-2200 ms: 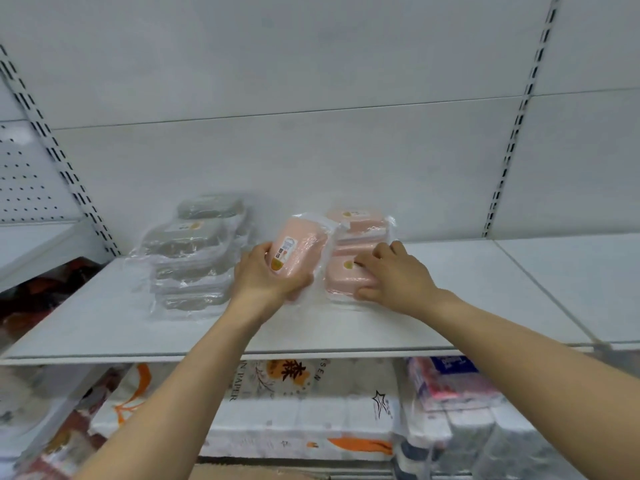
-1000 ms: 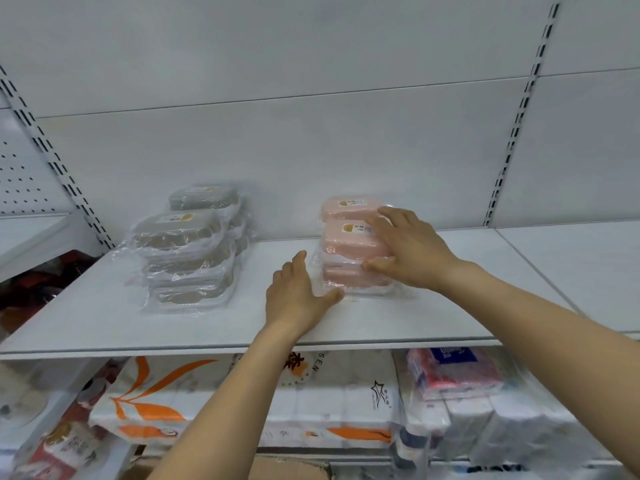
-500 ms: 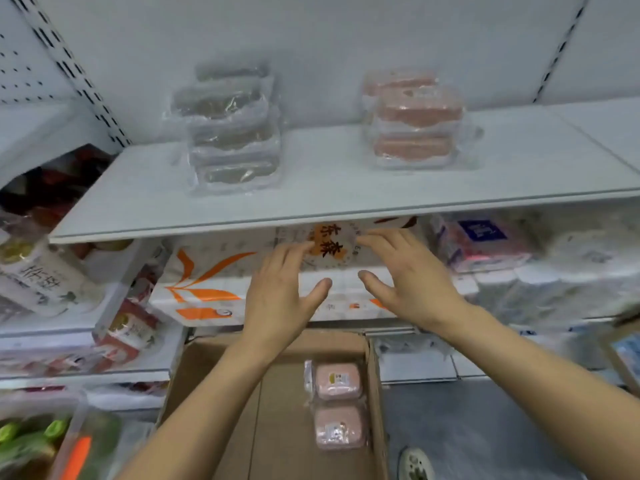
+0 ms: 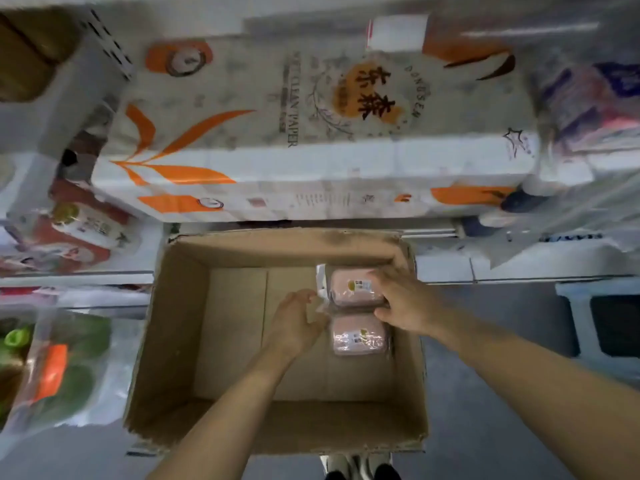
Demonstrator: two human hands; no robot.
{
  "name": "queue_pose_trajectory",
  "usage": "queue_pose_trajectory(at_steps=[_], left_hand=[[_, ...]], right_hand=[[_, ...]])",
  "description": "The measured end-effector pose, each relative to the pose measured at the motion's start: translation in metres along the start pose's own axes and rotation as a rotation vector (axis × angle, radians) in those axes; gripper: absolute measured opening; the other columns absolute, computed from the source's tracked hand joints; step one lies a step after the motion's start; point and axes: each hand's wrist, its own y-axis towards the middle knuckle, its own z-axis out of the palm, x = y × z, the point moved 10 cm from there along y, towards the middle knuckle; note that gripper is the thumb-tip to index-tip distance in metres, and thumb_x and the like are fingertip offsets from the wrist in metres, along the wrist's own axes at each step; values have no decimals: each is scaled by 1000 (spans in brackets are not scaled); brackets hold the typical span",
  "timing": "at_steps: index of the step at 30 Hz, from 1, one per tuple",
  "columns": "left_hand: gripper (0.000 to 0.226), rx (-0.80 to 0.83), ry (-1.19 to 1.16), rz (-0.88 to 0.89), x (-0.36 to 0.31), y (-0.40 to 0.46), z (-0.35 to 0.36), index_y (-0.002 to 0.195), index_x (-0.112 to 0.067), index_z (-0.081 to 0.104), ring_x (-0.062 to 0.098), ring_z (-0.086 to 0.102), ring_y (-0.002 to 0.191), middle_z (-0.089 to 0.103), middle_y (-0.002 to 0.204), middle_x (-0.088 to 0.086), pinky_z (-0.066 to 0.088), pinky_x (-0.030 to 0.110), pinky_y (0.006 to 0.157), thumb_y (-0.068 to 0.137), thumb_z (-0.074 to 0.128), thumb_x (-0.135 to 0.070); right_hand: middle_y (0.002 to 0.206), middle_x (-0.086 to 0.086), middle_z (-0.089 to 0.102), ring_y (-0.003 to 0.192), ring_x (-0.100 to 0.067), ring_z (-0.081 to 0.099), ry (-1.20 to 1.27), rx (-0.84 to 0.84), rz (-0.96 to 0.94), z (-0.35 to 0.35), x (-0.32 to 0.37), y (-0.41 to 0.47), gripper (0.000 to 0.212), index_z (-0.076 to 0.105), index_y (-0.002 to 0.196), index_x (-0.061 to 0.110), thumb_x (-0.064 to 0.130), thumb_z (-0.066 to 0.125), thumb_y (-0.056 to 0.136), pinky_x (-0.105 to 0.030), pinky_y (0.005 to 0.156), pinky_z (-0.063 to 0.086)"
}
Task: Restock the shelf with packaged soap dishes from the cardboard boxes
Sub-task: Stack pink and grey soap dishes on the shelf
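My right hand (image 4: 403, 304) grasps the far pink soap dish (image 4: 355, 288) at the right wall of the cardboard box (image 4: 173, 341). My left hand (image 4: 294, 323), released, hovers beside it. A second soap dish (image 4: 358, 336) lies just nearer.
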Motion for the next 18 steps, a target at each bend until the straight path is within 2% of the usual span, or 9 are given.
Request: queue_pose_trajectory(at_steps=[3,4,7,10,13,15,18], left_hand=[[60,124,145,-14,30,23,61,139,-20,47,21,47,126,48,135,2,41,28,100,87,71,-35],[65,159,197,1,37,29,80,140,-21,44,20,44,128,45,137,2,41,31,102,85,72,-38],[84,172,314,90,44,44,121,145,-25,33,19,37,131,38,142,-1,39,35,106,76,76,-46],[97,167,369,218,41,55,148,146,-33,28,18,34,131,35,143,-5,32,34,105,66,81,-48],[107,114,469,260,44,65,162,147,-29,30,22,35,126,36,137,0,31,36,103,58,82,-58],[108,74,577,315,44,67,167,143,-24,37,24,39,120,39,131,3,32,38,101,52,82,-61],[101,-1,648,381,45,63,159,136,-20,46,26,45,117,44,126,5,32,39,101,50,83,-58]], right_hand=[[150,-8,33,142,-27,24,-93,18,14,36,-7,35,71,30,148,20,34,64,87,-47,119,19],[149,-6,34,141,-26,25,-114,13,12,44,-8,45,70,30,147,20,33,64,87,-47,119,18],[143,-3,35,135,-21,30,-138,-24,-31,61,-7,74,68,32,144,20,25,67,87,-38,110,27],[147,-6,31,137,-24,27,-180,-4,-96,83,-5,101,78,26,146,17,30,71,83,-41,111,31],[151,-8,28,138,-28,28,-243,24,-94,98,-7,121,87,17,152,22,39,69,84,-43,110,31],[141,-8,40,126,-29,41,-328,-18,-112,98,-2,129,91,14,153,29,45,69,81,-40,101,33],[128,-7,47,115,-28,46,-372,-71,-124,92,5,132,94,15,151,35,49,71,77,-40,92,34]])
